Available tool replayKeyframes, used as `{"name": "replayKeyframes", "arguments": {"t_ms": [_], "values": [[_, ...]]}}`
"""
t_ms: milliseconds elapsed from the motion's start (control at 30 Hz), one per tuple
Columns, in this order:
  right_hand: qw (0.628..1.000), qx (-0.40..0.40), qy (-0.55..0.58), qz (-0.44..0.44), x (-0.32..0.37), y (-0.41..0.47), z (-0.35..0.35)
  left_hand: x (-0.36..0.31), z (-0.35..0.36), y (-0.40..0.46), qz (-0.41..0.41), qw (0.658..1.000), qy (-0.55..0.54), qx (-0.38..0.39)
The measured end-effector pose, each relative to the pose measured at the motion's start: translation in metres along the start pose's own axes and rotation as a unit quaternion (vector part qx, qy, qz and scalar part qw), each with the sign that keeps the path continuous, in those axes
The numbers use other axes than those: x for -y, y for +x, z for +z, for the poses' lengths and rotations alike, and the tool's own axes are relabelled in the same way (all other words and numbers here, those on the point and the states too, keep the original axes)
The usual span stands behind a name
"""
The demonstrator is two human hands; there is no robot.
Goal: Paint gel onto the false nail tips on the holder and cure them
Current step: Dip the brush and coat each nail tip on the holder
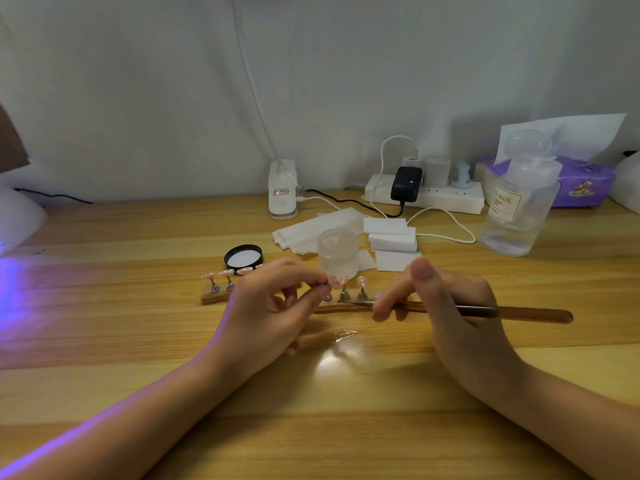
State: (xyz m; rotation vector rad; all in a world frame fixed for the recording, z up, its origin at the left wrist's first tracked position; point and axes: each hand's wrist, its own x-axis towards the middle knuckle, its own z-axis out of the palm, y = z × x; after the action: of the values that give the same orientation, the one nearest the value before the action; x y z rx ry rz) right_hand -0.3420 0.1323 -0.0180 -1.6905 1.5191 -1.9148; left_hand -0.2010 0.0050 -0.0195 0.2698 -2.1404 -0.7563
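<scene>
So the holder (214,295) is a wooden strip running left-right across the middle of the desk (104,393), with little metal stands on it carrying pink tips (361,280). A few tips sit on the left end of the strip, a few more on the stretch right of the left hand; the middle bit is hidden behind that hand.

Left hand (273,306) has its fingers curled in, pinching one stand (325,289) just under its tip and lifting or tilting it toward the right. Right hand (446,299) is wrapped round a long brush (519,311), pen-style grip, handle trailing off toward the desk's right edge. The brush lies almost flat and parallel to the holder, its working end (349,302) pointing left and sitting low, down by the feet of the stands, just right of the pinched one.

That's the bit that matters, I reckon: the tip to paint is up and a touch left of the bristles, so the brush needs to rise and nudge left to land on it. Right hand does the moving, left just steadies.

The open gel jar (338,252) sits right behind the holder, its black lid (243,258) to the left. Purple light spills in from a lamp (17,220) at the desk's left edge, so curing means carrying things that way. Can't tell how much gel is on the bristles, too small.
</scene>
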Motion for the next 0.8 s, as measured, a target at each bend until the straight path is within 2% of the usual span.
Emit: {"name": "replayKeyframes", "arguments": {"t_ms": [100, 233, 533, 667, 800], "values": [[1.000, -0.021, 0.004, 0.000, -0.0021, -0.0002, -0.0024, -0.0024, 0.0000, 0.0007, 0.005, 1.000, -0.009, -0.008], [0.998, -0.021, -0.048, -0.019, -0.0030, 0.0023, -0.0037, -0.0025, -0.0003, 0.0010, 0.004, 1.000, -0.021, -0.022], [0.978, 0.000, -0.162, -0.131, -0.0062, 0.0041, -0.0005, -0.0003, -0.0008, 0.0003, -0.004, 1.000, -0.028, -0.013], [0.977, 0.012, -0.161, -0.142, -0.0074, 0.0024, 0.0001, -0.0007, -0.0007, 0.0006, -0.009, 0.999, -0.029, -0.017], [0.985, 0.002, -0.112, -0.132, -0.0062, 0.0001, -0.0019, 0.0007, -0.0008, 0.0006, -0.009, 1.000, -0.020, -0.015]]}}
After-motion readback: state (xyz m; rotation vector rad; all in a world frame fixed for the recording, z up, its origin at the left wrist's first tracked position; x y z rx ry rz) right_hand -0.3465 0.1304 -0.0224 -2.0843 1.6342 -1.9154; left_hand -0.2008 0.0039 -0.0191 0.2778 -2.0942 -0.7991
